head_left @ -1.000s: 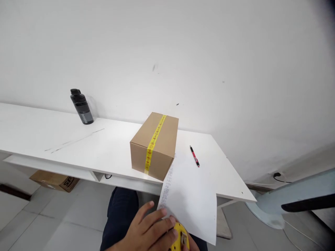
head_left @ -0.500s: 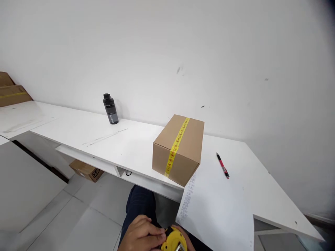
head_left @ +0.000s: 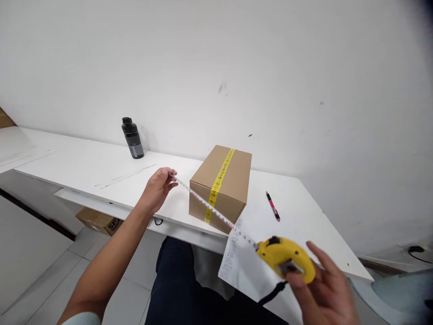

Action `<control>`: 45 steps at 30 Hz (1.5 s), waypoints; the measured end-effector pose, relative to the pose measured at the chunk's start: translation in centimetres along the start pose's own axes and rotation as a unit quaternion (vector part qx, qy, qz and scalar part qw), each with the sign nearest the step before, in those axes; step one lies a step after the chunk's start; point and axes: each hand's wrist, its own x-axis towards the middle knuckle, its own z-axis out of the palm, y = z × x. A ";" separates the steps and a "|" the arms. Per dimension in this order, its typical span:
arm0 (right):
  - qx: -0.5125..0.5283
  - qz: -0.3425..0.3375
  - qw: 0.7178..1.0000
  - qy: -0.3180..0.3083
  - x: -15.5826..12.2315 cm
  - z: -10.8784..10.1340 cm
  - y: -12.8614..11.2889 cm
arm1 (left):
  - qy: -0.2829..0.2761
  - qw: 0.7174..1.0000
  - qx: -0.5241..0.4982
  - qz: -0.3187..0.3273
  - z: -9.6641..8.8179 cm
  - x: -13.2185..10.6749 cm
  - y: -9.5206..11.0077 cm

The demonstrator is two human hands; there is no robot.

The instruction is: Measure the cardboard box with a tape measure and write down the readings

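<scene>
Left hand (head_left: 160,186): fingertips pinched on the tip of the blade (head_left: 200,198).
Right hand (head_left: 326,291): curled round the tape measure (head_left: 287,255), over the paper (head_left: 248,266).
Box (head_left: 235,180): on the counter (head_left: 165,163), at its front edge, towards the right end.
Blade: extended before the box; we judge this a measuring step.
Next move: we think it calls for aligning blade with box.

Yellow rounded tape measure (head_left: 275,250) in the right hand (head_left: 328,289), its thin pale blade (head_left: 209,206) reaching the left hand (head_left: 158,189), brown cardboard box (head_left: 235,178) behind, between the hands, black cylindrical bottle (head_left: 133,139) beyond left hand, red-and-black pen (head_left: 272,206) beyond right hand
</scene>
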 end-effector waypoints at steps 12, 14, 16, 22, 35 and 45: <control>-0.075 -0.238 0.968 0.005 9.9 4.9 -1.0 | -0.091 0.995 0.034 -0.019 3.1 2.0 -1.4; -0.078 -0.234 0.969 -0.014 10.8 5.6 -1.0 | -0.096 0.995 0.036 -0.014 2.7 2.0 -1.5; -0.075 -0.226 0.971 -0.021 11.3 6.0 -1.2 | -0.102 0.994 0.037 -0.004 2.4 1.9 -1.8; -0.064 -0.180 0.981 -0.041 11.9 5.5 -1.5 | -0.094 0.994 0.031 0.044 2.3 0.6 -3.3; -0.066 -0.193 0.977 -0.055 12.0 4.5 -1.1 | -0.022 0.992 0.092 0.088 2.6 -0.4 -3.2; -0.056 -0.169 0.982 -0.066 11.9 4.1 -1.6 | -0.005 0.988 0.108 0.112 3.0 -0.1 -3.6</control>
